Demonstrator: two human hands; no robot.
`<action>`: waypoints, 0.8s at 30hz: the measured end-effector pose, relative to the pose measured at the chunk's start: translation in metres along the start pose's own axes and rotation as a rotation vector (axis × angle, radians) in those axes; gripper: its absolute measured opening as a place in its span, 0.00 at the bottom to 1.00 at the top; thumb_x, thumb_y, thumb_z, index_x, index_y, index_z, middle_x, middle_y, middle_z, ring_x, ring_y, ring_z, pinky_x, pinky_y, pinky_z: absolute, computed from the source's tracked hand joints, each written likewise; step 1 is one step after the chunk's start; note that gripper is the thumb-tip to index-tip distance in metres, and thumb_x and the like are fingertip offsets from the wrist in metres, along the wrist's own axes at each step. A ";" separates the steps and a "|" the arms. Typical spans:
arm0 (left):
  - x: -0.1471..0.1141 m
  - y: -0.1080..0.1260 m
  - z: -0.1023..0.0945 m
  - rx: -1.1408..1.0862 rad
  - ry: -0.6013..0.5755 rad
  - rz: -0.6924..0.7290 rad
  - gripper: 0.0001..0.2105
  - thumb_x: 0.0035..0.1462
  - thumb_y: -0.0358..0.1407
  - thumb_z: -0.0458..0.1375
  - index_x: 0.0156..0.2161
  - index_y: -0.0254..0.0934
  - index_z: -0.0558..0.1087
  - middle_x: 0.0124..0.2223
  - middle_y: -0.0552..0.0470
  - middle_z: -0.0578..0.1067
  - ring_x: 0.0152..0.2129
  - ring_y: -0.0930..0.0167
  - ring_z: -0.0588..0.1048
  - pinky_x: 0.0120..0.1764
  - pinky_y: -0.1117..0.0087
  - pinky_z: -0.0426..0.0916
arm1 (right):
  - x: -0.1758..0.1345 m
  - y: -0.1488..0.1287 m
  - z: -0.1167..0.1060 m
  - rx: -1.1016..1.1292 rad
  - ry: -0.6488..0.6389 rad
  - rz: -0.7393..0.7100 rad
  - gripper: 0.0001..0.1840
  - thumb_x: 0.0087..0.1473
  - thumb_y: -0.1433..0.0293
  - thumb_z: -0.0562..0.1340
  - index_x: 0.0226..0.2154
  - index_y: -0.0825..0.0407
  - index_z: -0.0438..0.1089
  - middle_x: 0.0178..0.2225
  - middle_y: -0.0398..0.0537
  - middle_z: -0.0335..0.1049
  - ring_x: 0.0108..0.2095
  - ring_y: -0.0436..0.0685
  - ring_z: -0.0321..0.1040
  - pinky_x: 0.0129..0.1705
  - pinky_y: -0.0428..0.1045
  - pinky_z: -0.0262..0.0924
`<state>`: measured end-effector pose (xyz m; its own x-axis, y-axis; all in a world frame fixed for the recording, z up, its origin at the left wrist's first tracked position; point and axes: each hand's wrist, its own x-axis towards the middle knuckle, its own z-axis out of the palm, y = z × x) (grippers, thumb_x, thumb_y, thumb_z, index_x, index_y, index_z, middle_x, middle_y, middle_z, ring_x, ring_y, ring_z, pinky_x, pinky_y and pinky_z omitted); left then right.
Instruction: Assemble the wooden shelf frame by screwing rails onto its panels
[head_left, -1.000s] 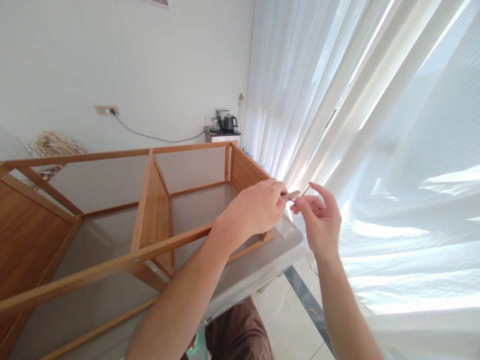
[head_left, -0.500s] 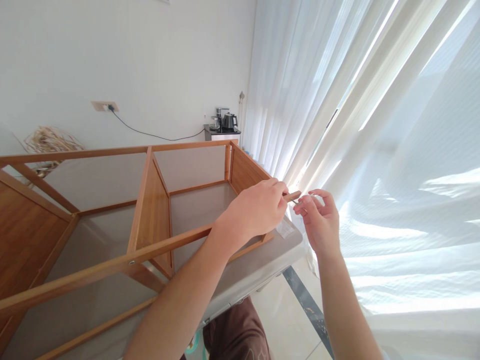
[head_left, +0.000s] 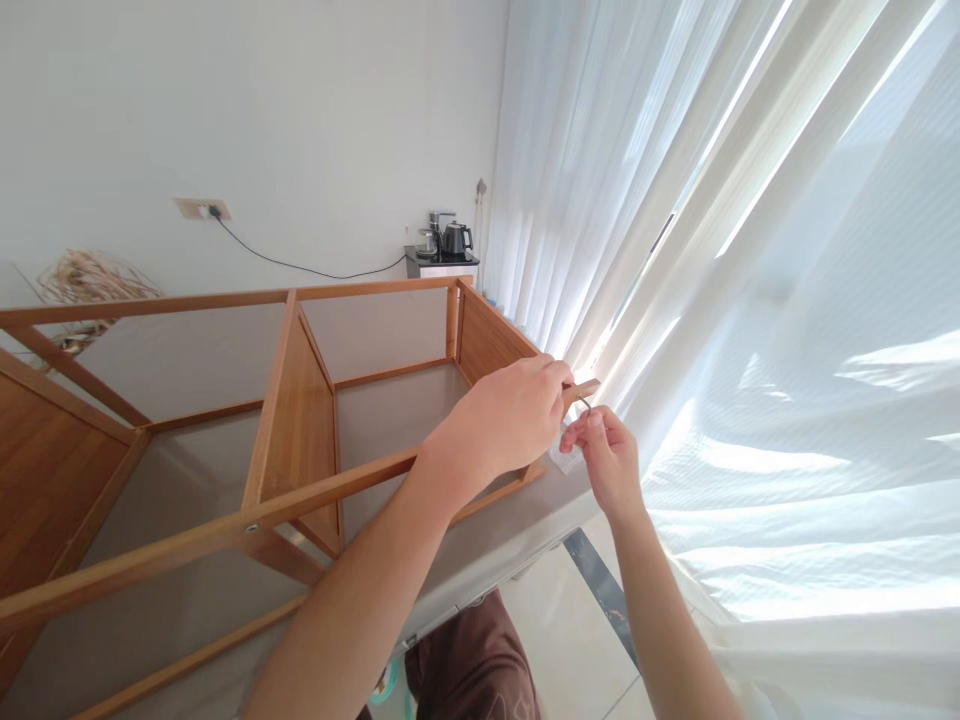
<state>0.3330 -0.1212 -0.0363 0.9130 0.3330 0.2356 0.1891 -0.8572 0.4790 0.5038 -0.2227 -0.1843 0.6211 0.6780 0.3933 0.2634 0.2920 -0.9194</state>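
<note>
A brown wooden shelf frame (head_left: 330,492) with several panels lies on its side across a light-coloured surface. My left hand (head_left: 510,412) is wrapped over the front rail near its right end, close to the corner. The rail's tip pokes out past my fingers. My right hand (head_left: 609,455) pinches a thin bent metal hex key (head_left: 585,402), just below that tip. The key's upper end reaches the rail; whether it sits in a screw head is too small to tell. My left fingertips are partly hidden behind the hand.
White curtains (head_left: 787,350) hang along the right side. At the back, a black kettle (head_left: 456,238) stands on a small cabinet, its cord running to a wall socket (head_left: 201,209). Dried stalks (head_left: 94,275) are at the far left. Tiled floor (head_left: 570,620) shows below.
My right hand has moved left and down, turning the hex key to a new angle under the rail end. My left hand keeps its hold on the rail.
</note>
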 end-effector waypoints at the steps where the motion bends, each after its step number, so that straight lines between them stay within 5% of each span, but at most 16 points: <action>1: 0.000 0.000 0.000 0.003 0.002 0.006 0.16 0.69 0.32 0.42 0.49 0.40 0.72 0.51 0.49 0.76 0.46 0.66 0.76 0.45 0.66 0.70 | -0.001 0.000 0.001 0.000 -0.004 -0.001 0.21 0.64 0.50 0.58 0.30 0.49 0.66 0.24 0.42 0.69 0.26 0.52 0.66 0.36 0.50 0.64; 14: -0.001 -0.001 0.000 0.016 0.004 0.049 0.13 0.67 0.31 0.45 0.48 0.40 0.71 0.50 0.49 0.74 0.44 0.66 0.75 0.42 0.66 0.69 | -0.015 -0.023 0.018 0.069 -0.069 0.075 0.25 0.65 0.51 0.57 0.27 0.51 0.73 0.27 0.48 0.75 0.26 0.54 0.71 0.28 0.50 0.66; 24: 0.000 -0.001 0.002 -0.008 0.007 0.030 0.14 0.68 0.32 0.45 0.50 0.40 0.71 0.54 0.48 0.74 0.51 0.65 0.73 0.48 0.65 0.70 | -0.017 -0.041 0.032 0.091 0.199 -0.066 0.13 0.59 0.59 0.67 0.41 0.46 0.65 0.26 0.38 0.74 0.25 0.51 0.71 0.29 0.47 0.66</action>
<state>0.3334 -0.1206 -0.0384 0.9156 0.3100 0.2562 0.1585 -0.8636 0.4786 0.4584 -0.2244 -0.1528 0.7406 0.5111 0.4363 0.2462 0.3977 -0.8839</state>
